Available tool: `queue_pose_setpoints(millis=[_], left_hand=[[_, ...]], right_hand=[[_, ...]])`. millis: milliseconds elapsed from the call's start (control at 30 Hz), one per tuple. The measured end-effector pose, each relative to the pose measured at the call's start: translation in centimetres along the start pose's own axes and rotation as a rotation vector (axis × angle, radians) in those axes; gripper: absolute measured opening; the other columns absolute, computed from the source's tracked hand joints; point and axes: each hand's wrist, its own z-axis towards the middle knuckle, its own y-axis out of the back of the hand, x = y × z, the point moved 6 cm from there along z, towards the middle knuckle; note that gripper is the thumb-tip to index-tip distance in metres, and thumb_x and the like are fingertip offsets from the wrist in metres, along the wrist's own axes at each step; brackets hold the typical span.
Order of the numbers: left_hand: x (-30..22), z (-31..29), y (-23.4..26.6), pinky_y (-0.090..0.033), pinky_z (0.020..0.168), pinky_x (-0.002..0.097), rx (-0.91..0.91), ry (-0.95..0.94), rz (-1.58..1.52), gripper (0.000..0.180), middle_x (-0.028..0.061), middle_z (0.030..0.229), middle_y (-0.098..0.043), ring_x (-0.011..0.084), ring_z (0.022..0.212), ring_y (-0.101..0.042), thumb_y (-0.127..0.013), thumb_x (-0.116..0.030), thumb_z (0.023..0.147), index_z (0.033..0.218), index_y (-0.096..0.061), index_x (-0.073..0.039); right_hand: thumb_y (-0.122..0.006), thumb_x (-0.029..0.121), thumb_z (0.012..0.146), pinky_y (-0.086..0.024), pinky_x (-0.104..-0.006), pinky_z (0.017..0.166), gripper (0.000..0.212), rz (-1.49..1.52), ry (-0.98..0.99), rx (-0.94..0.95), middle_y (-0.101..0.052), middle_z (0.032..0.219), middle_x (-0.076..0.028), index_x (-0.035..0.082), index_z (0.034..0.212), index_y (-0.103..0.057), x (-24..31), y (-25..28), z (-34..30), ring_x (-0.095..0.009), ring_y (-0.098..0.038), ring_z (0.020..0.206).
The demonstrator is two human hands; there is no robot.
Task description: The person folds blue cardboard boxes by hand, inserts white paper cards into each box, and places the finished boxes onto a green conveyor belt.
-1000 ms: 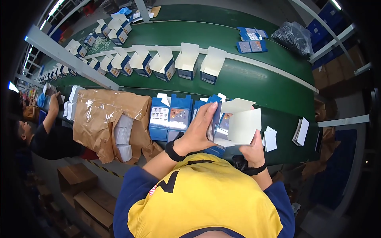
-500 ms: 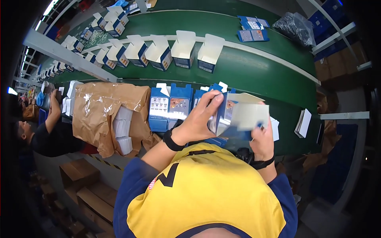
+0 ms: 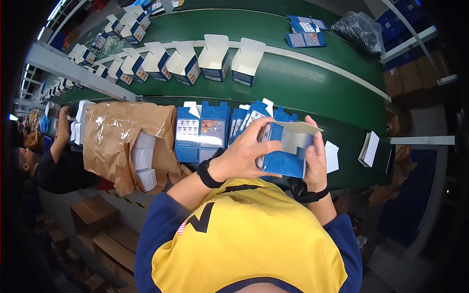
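Note:
A blue carton (image 3: 286,163) with a white inside is held in front of my chest, its mouth turned to the right and a pale flap (image 3: 298,128) standing out at the top. My left hand (image 3: 251,151) is closed round its left end, thumb across the near blue face. At the open end, my right hand (image 3: 315,154) has its fingers stretched upward and its palm toward the mouth, touching the edge. Flat blue cartons (image 3: 201,129) lie on the bench left of my hands, and more printed blanks (image 3: 246,117) stick out behind the held one.
Opened cartons (image 3: 212,61) stand in a row along the green conveyor (image 3: 293,73). A brown paper sack (image 3: 117,122) with white folded pieces sits at left, near another person (image 3: 58,151). White cards (image 3: 369,149) lie at right; a plastic bag (image 3: 359,31) rests at far right.
The carton has turned so that its blue side faces me. My right fingers have straightened from a curled grip at its open end. The view has shifted slightly.

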Motion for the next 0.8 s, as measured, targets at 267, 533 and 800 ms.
queue_pose_setpoints(millis=[267, 533, 800], left_hand=[[0.4, 0.1, -0.3, -0.039, 0.093, 0.0463, -0.035, 0.088, -0.071, 0.079, 0.0213, 0.124, -0.039, 0.0414, 0.112, -0.043, -0.086, -0.031, 0.054, 0.121, -0.046, -0.016], [0.8, -0.6, 0.2, -0.026, 0.103, 0.0537, 0.063, -0.038, 0.071, 0.094, 0.0196, 0.125, -0.040, 0.0390, 0.117, -0.042, -0.085, -0.036, 0.056, 0.132, -0.032, -0.018], [0.8, -1.0, 0.3, -0.020, 0.106, 0.0546, 0.107, 0.001, -0.007, 0.101, 0.0201, 0.129, -0.036, 0.0406, 0.119, -0.038, -0.085, -0.032, 0.055, 0.136, -0.027, -0.013]], right_hand=[[-0.063, 0.018, 0.084, -0.032, -0.0345, 0.102, 0.050, -0.156, 0.392, 0.257, -0.041, 0.130, -0.017, 0.006, 0.129, -0.045, 0.1, 0.8, 0.4, -0.026, -0.041, 0.122], [-0.067, 0.015, 0.079, -0.037, -0.0337, 0.098, 0.051, -0.738, 0.082, 0.100, -0.055, 0.122, -0.016, 0.007, 0.126, -0.048, -0.4, -0.5, 1.3, -0.025, -0.052, 0.113], [-0.063, 0.028, 0.084, -0.036, -0.0342, 0.099, 0.065, -0.874, -0.095, 0.261, -0.051, 0.128, -0.016, 0.005, 0.137, -0.034, -0.9, -0.4, 1.6, -0.025, -0.048, 0.118]])
